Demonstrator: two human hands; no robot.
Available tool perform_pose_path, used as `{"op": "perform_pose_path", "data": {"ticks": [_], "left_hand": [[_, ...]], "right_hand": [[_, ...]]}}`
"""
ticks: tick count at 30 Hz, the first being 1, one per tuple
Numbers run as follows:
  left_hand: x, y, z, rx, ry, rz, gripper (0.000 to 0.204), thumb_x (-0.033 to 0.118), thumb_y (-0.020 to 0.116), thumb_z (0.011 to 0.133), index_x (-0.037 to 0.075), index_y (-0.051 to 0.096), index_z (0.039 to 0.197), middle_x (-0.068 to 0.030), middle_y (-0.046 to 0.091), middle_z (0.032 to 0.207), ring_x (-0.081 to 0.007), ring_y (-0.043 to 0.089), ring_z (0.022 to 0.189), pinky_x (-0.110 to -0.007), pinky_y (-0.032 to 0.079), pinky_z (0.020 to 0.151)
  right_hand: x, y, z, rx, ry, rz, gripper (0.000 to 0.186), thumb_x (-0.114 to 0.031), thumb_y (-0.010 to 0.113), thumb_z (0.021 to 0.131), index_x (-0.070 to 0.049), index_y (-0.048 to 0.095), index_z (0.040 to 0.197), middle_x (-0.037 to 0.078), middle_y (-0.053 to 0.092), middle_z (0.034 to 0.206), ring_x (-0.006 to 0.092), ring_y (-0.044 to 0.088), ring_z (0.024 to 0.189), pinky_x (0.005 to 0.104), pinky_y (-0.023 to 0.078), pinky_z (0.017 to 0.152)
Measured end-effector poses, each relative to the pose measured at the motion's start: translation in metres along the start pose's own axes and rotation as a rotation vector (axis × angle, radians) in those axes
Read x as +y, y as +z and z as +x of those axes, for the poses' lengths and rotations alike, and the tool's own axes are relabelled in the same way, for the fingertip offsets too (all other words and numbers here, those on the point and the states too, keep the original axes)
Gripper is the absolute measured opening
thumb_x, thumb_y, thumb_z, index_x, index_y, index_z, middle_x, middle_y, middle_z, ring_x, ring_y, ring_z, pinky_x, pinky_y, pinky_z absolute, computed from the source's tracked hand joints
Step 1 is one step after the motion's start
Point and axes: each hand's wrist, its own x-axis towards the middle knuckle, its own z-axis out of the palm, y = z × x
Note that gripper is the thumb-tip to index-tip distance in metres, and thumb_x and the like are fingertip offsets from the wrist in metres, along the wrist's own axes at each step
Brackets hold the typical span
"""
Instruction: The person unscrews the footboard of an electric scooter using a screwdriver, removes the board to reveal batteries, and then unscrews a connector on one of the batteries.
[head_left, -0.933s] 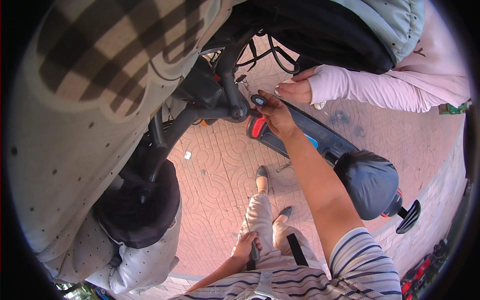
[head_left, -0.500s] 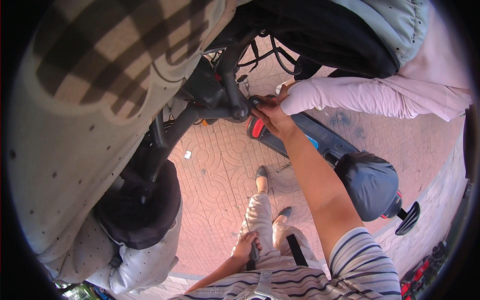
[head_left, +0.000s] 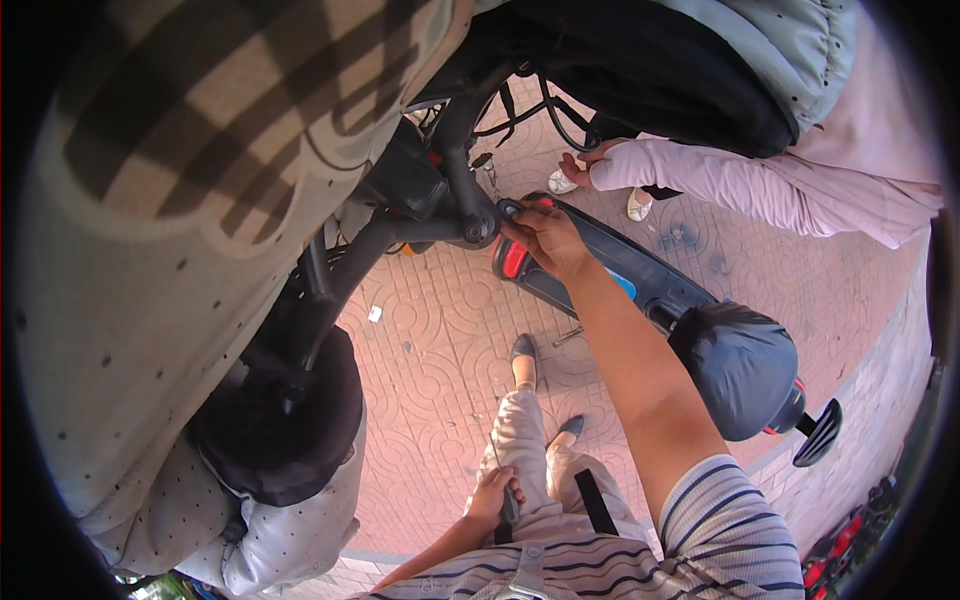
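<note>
fingers of the right hand (head_left: 548,238), nearly closed, pinch one small dark piece (head_left: 512,208) at ten o'clock from the palm, its long axis unclear, two o'clock from the black bar's joint (head_left: 474,229), while the left hand (head_left: 490,493), farther at six o'clock, grips a tool (head_left: 511,506).

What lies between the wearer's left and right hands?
In the head view, from left hand to right hand: a pale trouser leg, a dark shoe, reddish paving, the black scooter's edge.
</note>
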Motion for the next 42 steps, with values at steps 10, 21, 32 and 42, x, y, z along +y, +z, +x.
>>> {"op": "perform_pose_path", "data": {"ticks": [10,21,32,42], "left_hand": [[-0.001,0.002,-0.001,0.009,0.019,0.003,0.018,0.022,0.053,0.095,0.004,0.053,0.098,-0.0045,0.05,0.069,-0.0196,0.052,0.058,-0.037,0.048,0.057],[0.0,0.006,-0.002,0.025,0.013,0.02,0.019,0.022,0.053,0.094,0.004,0.054,0.098,-0.0043,0.049,0.07,-0.0191,0.053,0.058,-0.036,0.048,0.057],[0.007,0.007,-0.002,0.01,0.009,0.034,0.019,0.022,0.053,0.094,0.004,0.054,0.099,-0.0043,0.049,0.07,-0.0194,0.053,0.058,-0.036,0.048,0.057],[0.01,0.014,-0.006,0.013,0.022,-0.029,0.021,0.025,0.048,0.097,0.005,0.054,0.098,-0.0056,0.051,0.07,-0.0209,0.053,0.06,-0.037,0.049,0.059]], "right_hand": [[0.001,-0.004,0.0,-0.026,0.007,-0.009,0.027,0.002,0.053,0.089,0.012,0.054,0.114,0.018,0.063,0.105,0.0249,0.064,0.095,0.0291,0.055,0.085],[0.002,-0.007,0.002,-0.034,0.031,0.063,0.028,0.003,0.051,0.089,0.009,0.052,0.116,0.019,0.062,0.107,0.0265,0.064,0.098,0.029,0.055,0.086],[0.01,-0.014,-0.001,0.019,0.116,0.05,0.023,-0.006,0.054,0.09,0.001,0.058,0.111,0.014,0.065,0.101,0.0225,0.064,0.093,0.0298,0.054,0.083],[0.067,-0.047,-0.047,0.053,0.054,0.023,0.028,-0.02,0.053,0.093,-0.002,0.055,0.115,0.012,0.064,0.105,0.0191,0.062,0.093,0.0309,0.052,0.081]]}}
